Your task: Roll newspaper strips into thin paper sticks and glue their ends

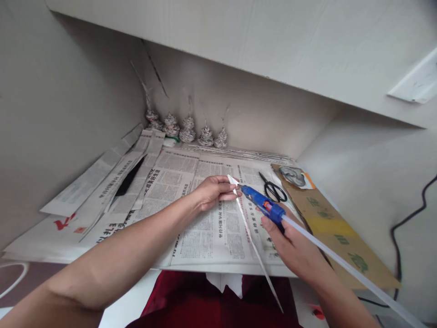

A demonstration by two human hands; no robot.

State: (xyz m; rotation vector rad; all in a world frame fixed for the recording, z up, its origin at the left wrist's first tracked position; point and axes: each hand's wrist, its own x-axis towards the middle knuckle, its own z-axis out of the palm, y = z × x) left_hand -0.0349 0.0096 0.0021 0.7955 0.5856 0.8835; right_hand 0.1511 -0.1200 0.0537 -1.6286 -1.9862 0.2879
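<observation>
Pinched in my left hand (213, 192) is the upper end of a rolled paper strip (248, 232); its wider white tip shows above my fingers. The rest of the strip hangs down past the table's front edge. My right hand (290, 237) grips a blue hot glue gun (262, 202), a long white glue stick (348, 264) trailing from its back. The gun's nozzle points left, right at the strip's tip beside my left fingers; whether it touches the paper I cannot tell. Newspaper sheets (205, 228) lie beneath both hands.
Black-handled scissors (275, 191) lie beyond the glue gun, near a cardboard piece (327, 223). Several coiled paper figures (187, 130) stand along the back wall, with thin paper rods (239, 152) before them. Cut newspaper strips (119, 177) are at left. A slanted white panel (239, 41) overhangs the table.
</observation>
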